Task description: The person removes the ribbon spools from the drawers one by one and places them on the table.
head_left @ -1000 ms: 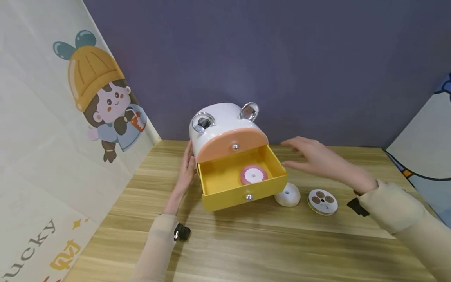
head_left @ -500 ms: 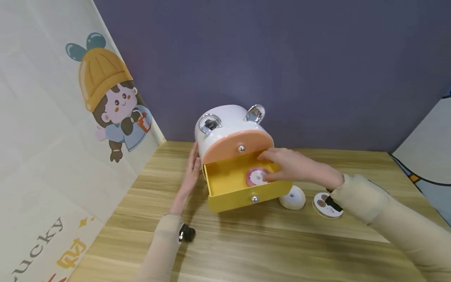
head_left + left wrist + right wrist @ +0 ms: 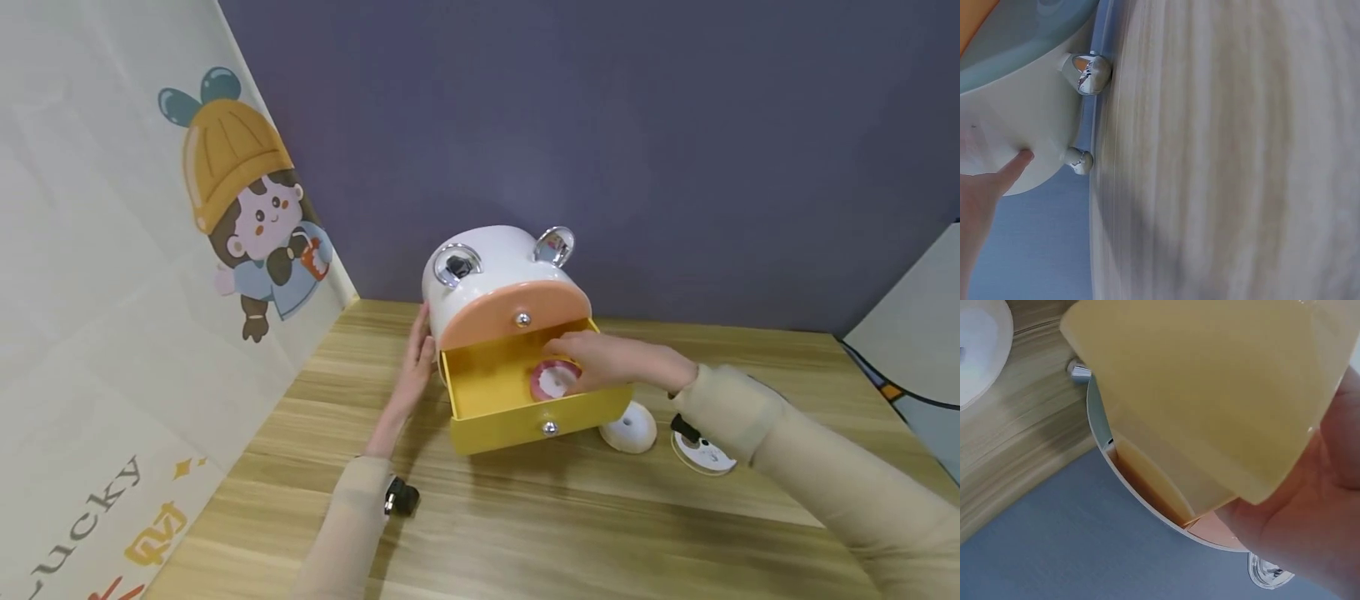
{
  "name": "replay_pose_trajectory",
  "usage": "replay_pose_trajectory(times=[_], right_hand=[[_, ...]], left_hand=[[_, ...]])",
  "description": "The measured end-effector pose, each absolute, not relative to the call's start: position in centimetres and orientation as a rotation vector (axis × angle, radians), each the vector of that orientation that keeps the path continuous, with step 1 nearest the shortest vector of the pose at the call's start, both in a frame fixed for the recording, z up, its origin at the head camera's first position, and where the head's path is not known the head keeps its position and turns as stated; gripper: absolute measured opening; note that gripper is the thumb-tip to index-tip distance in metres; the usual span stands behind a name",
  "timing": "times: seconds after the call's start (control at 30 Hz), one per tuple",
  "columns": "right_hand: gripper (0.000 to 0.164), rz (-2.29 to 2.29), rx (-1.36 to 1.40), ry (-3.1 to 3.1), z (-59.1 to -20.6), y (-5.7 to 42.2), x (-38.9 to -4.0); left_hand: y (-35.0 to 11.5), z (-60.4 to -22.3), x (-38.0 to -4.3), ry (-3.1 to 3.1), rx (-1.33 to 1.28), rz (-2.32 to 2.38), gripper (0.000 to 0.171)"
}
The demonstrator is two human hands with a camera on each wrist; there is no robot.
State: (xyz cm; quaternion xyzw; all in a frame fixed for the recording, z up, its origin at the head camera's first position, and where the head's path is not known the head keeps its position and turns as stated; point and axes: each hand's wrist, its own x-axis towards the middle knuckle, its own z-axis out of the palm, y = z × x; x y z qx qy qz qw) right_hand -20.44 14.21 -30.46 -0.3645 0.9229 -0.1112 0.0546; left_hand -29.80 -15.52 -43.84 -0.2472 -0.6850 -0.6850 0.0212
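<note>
A white animal-shaped box (image 3: 491, 248) with silver ears and a peach upper front stands on the table, its yellow lower drawer (image 3: 495, 433) pulled out. Inside lies a pink ribbon roll (image 3: 553, 382) with a white centre. My right hand (image 3: 600, 360) reaches over the drawer's right wall, thumb and fingers curled about the roll's right side; the underside of the drawer (image 3: 1210, 387) hides the fingertips in the right wrist view. With straight fingers, my left hand (image 3: 411, 375) rests against the box's left side; one fingertip touches the white wall (image 3: 1035, 125) in the left wrist view.
A white roll (image 3: 628, 427) lies by the drawer's right corner. Further right, a flat white spool (image 3: 705, 457) is partly covered by the right wrist's camera and sleeve. Behind the box rises a dark blue wall (image 3: 637, 167); a white printed panel (image 3: 97, 250) borders the left side.
My right hand has come from beside the box into the drawer and closed in on the pink roll. My left hand stays at the box's side. The whole view has shifted slightly.
</note>
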Motion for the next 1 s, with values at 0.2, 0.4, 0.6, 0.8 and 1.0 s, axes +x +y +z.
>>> replay_pose_trajectory(times=[0.2,0.4,0.6,0.8,1.0], right_hand=[[0.027,-0.252,-1.079,2.725,-30.2,13.6,-20.9],[0.021,-0.147,-1.062,2.687,-30.5,13.2,-21.2],[0.031,-0.145,-1.070,2.691,-31.0,13.1,-21.4],[0.034,-0.112,-1.047,2.699,-31.2,13.0,-21.5],[0.036,-0.093,-1.061,2.732,-31.5,13.0,-21.4]], left_hand=[[-15.5,-44.0,-29.8,-2.115,-0.780,-2.111,0.055],[-15.4,-43.4,-29.4,-2.132,-0.779,-2.149,0.056],[-15.4,-41.6,-28.0,-2.140,-0.783,-2.158,0.057],[-15.4,-41.4,-27.8,-2.142,-0.774,-2.155,0.056],[-15.5,-41.5,-27.8,-2.154,-0.773,-2.145,0.056]])
